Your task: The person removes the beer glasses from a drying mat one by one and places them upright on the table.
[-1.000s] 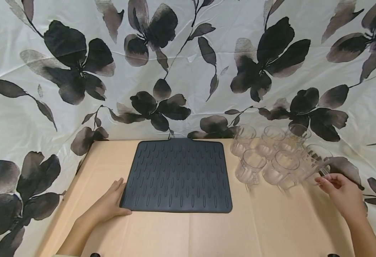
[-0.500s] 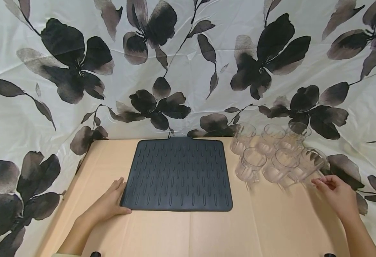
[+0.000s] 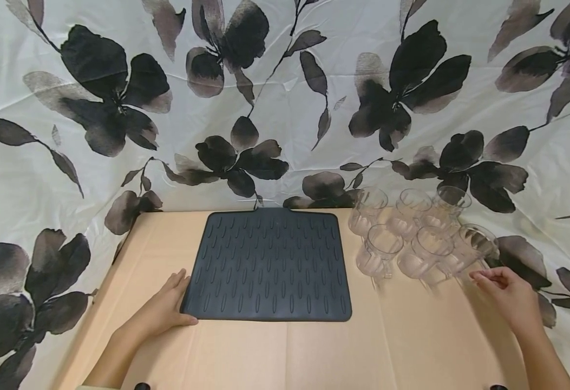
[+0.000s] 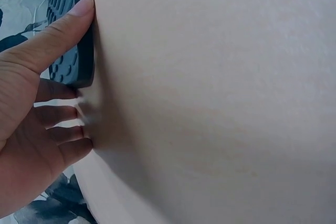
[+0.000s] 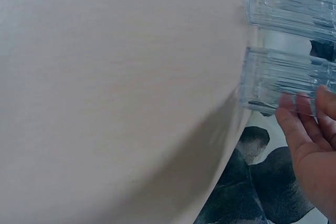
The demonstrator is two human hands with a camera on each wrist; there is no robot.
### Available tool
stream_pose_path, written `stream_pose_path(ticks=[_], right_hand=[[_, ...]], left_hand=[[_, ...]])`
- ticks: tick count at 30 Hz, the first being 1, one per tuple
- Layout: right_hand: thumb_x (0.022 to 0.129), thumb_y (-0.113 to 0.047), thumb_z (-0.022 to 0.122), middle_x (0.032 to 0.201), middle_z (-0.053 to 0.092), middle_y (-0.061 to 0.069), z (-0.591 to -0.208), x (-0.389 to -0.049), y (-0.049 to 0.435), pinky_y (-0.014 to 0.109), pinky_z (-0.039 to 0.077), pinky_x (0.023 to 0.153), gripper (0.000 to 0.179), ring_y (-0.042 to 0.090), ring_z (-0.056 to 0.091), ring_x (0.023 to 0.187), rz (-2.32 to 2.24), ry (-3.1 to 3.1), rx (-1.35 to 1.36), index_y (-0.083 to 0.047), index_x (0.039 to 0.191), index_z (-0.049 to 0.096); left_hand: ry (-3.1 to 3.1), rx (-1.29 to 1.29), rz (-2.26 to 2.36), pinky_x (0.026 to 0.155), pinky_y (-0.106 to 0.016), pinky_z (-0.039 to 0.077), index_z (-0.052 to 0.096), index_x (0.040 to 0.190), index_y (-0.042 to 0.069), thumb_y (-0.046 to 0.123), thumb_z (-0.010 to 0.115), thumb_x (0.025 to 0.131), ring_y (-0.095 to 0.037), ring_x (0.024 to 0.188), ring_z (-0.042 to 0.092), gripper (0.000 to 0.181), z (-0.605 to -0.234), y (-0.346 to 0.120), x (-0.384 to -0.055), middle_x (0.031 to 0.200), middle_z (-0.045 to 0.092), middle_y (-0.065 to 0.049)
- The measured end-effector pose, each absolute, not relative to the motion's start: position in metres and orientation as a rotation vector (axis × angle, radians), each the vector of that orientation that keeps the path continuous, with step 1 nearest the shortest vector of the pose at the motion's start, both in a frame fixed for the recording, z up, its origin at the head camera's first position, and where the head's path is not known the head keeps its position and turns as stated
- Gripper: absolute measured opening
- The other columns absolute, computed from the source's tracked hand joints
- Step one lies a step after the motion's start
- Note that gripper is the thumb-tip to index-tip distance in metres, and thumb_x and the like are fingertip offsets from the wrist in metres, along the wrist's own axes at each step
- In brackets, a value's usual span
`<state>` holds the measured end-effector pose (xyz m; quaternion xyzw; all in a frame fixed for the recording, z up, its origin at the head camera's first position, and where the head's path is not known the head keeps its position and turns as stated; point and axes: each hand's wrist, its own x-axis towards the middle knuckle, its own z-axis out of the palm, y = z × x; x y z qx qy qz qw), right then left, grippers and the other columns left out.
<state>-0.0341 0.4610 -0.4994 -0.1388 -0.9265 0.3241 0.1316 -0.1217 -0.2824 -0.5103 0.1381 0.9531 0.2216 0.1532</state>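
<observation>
My left hand lies at the near left corner of a dark grey ridged mat. Its thumb rests along the mat's front edge and its fingers extend along the left side, as the left wrist view also shows. My right hand pinches the handle side of a clear glass mug, the rightmost of the front row. In the right wrist view, the curled fingertips overlap the ribbed wall of this mug; the handle itself is hard to make out. The mug stands upright beside another clear mug.
More clear mugs stand close together, including a front-left mug and a back-left mug. All are right of the mat on a pale wooden-coloured table. A floral cloth hangs behind and shows at both sides.
My right hand has moved left with the rightmost mug, which was tilted and now stands upright against the group. In the last half second little has moved. The left hand stays at the mat.
</observation>
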Motion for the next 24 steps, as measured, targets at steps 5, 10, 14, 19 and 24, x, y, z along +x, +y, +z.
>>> stream_pose_path(ticks=[5, 10, 14, 19, 24], right_hand=[[0.1, -0.023, 0.07, 0.084, 0.052, -0.051, -0.497, -0.035, 0.46, 0.007, 0.04, 0.06, 0.027, -0.032, 0.049, 0.076, 0.951, -2.689, -0.339, 0.001, 0.11, 0.066], [0.1, -0.017, 0.07, 0.085, 0.054, -0.051, -0.497, -0.037, 0.462, 0.002, 0.041, 0.061, 0.023, -0.031, 0.052, 0.076, 0.965, -2.678, -0.29, 0.003, 0.109, 0.066], [0.099, -0.016, 0.07, 0.085, 0.051, -0.052, -0.497, -0.035, 0.462, 0.002, 0.039, 0.063, 0.024, -0.033, 0.048, 0.077, 0.945, -2.679, -0.287, 0.005, 0.112, 0.066], [0.1, -0.022, 0.068, 0.088, 0.042, -0.051, -0.489, -0.033, 0.463, 0.001, 0.038, 0.061, 0.039, -0.035, 0.041, 0.078, 0.93, -2.704, -0.356, 0.009, 0.122, 0.06], [0.106, -0.033, 0.057, 0.104, 0.075, -0.002, -0.463, -0.029, 0.458, 0.011, 0.041, 0.065, 0.048, -0.021, 0.048, 0.08, 0.781, -2.737, -0.505, 0.009, 0.131, 0.057]], left_hand=[[2.727, 0.386, 0.652, 0.117, -0.074, 0.024, 0.036, 0.152, -0.015, 0.043, 0.096, 0.065, -0.061, 0.15, 0.015, 0.12, -0.511, -0.282, -0.119, 0.164, 0.02, -0.037], [2.729, 0.378, 0.655, 0.118, -0.073, 0.024, 0.036, 0.151, -0.016, 0.044, 0.096, 0.064, -0.06, 0.151, 0.015, 0.121, -0.51, -0.282, -0.115, 0.164, 0.02, -0.037], [2.717, 0.363, 0.662, 0.118, -0.073, 0.023, 0.035, 0.151, -0.017, 0.045, 0.096, 0.064, -0.059, 0.151, 0.013, 0.123, -0.509, -0.283, -0.112, 0.165, 0.018, -0.037], [2.727, 0.359, 0.645, 0.118, -0.073, 0.023, 0.035, 0.151, -0.017, 0.046, 0.096, 0.064, -0.06, 0.151, 0.015, 0.124, -0.51, -0.283, -0.111, 0.164, 0.019, -0.037], [2.737, 0.375, 0.633, 0.118, -0.072, 0.025, 0.036, 0.151, -0.015, 0.046, 0.096, 0.065, -0.06, 0.151, 0.017, 0.122, -0.512, -0.284, -0.112, 0.164, 0.021, -0.036]])
